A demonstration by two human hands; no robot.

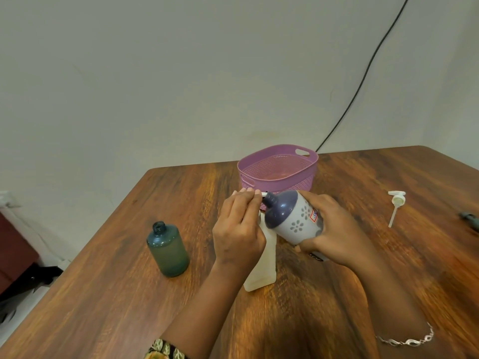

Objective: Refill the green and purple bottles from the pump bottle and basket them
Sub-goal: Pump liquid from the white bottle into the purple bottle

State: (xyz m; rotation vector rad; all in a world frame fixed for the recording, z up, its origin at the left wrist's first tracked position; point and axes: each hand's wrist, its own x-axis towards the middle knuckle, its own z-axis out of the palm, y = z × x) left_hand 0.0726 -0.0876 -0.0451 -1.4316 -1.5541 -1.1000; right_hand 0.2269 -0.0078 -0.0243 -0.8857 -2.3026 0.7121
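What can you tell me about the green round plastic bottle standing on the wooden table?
The green round plastic bottle is translucent, darker teal at its shoulders and short threaded neck. It has no cap; its mouth is open. It stands upright on the wooden table, to the left of the left hand, and only the table touches it.

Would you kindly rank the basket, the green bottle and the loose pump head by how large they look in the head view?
1. lilac basket: largest, even though it sits farthest back.
2. green bottle: uncapped and upright.
3. white pump head: clearly smallest, lying flat.
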